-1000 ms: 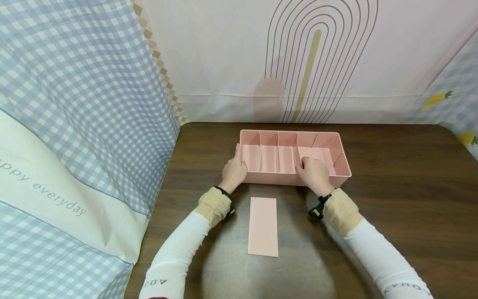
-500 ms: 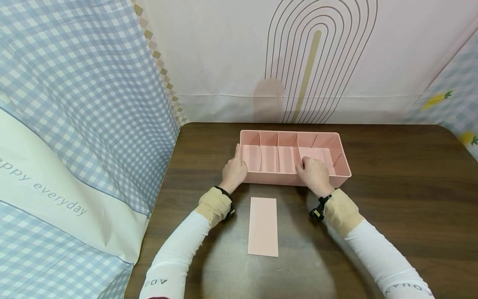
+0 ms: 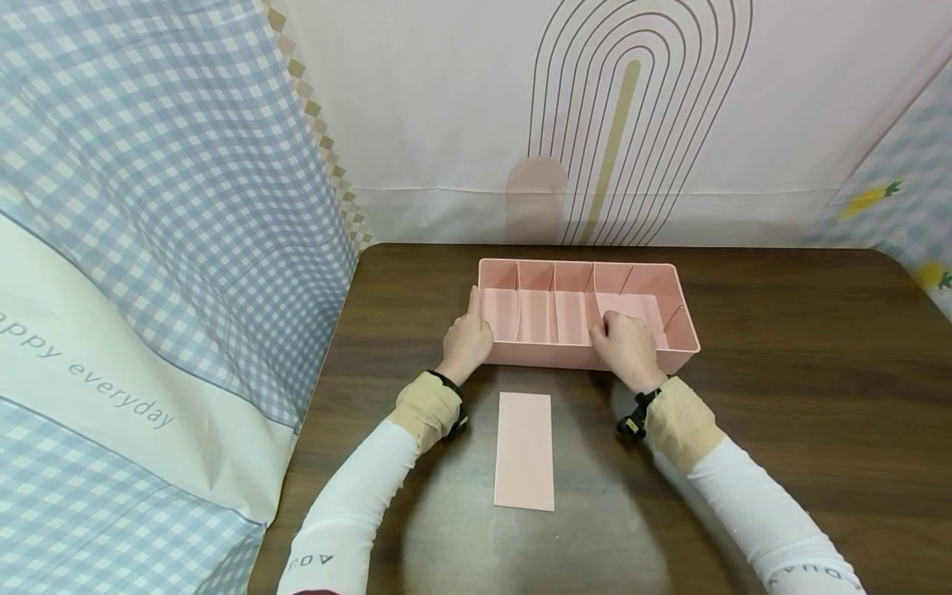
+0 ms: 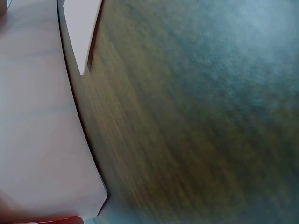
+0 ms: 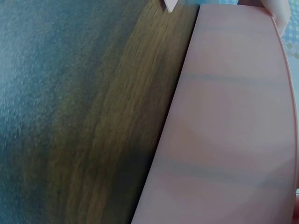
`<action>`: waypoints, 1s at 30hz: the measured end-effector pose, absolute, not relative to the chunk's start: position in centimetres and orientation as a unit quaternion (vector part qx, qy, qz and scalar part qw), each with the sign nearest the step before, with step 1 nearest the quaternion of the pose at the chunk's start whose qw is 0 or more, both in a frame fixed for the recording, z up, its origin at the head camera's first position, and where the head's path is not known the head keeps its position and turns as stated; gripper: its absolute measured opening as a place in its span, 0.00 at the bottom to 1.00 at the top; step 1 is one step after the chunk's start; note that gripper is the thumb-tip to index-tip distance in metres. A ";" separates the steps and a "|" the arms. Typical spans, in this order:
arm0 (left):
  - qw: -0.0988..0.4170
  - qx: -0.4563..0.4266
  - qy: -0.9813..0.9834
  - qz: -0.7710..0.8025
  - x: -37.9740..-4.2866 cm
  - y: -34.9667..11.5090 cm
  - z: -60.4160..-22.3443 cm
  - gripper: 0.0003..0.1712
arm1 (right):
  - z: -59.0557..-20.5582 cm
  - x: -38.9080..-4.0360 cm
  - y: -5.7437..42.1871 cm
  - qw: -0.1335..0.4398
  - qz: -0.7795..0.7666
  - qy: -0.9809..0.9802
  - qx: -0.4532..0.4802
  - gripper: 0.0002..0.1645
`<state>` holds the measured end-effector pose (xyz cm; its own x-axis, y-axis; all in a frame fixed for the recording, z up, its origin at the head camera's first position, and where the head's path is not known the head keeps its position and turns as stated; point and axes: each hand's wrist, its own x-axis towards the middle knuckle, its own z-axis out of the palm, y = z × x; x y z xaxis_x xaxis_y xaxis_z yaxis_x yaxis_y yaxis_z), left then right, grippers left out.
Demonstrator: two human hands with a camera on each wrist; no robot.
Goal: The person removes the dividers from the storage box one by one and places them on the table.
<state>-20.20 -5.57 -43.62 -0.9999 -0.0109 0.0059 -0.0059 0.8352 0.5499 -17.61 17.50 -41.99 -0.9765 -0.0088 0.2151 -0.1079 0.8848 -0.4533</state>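
A pink storage box point(image 3: 546, 355) with upright dividers stands near the back of the table. At its left front corner my left hand point(image 3: 467, 339) holds the box, the index finger straight along the end wall and the thumb hidden. My right hand point(image 3: 628, 349) reaches over the front rim with curled fingers. It pinches the front end of the rightmost full divider point(image 3: 596, 296); the fingertips are partly hidden. A loose flat pink divider point(image 3: 524, 450) lies on the table in front of the box. Both wrist views show the box's front wall point(image 4: 37, 116) close up.
The dark wooden table point(image 3: 781, 397) extends on both sides of the box. A pale patterned cloth point(image 3: 431, 124) hangs behind the back edge. Blue checked cloth point(image 3: 186, 207) hangs along the left side.
My right hand shifts very slightly to the right, with the divider's front end. The left hand, box and loose divider stay in place.
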 end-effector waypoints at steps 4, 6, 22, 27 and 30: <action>0.000 0.006 -0.958 -0.286 -20.2 -5.5 -43.6 0.34 | -42.1 -17.6 17.5 0.105 0.238 -0.965 0.027 0.18; 0.000 0.007 -0.958 -0.286 -20.2 -5.5 -43.6 0.34 | -42.2 -17.5 17.5 0.107 0.238 -0.965 0.024 0.18; 0.004 0.008 -0.958 -0.288 -20.1 -5.6 -43.7 0.35 | -42.2 -17.5 17.4 0.134 0.236 -0.962 0.018 0.17; 0.004 0.006 -0.958 -0.288 -20.2 -5.5 -43.8 0.35 | -42.1 -17.5 17.5 0.139 0.239 -0.961 0.015 0.17; 0.006 0.005 -0.957 -0.288 -20.2 -5.5 -43.8 0.35 | -41.9 -17.6 17.4 0.144 0.242 -0.960 0.014 0.17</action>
<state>-20.25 -5.50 -43.81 -0.9999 -0.0137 0.0086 -0.0067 0.8336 0.5523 -17.55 17.44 -41.93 -0.9580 0.0429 0.2835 -0.0965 0.8829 -0.4595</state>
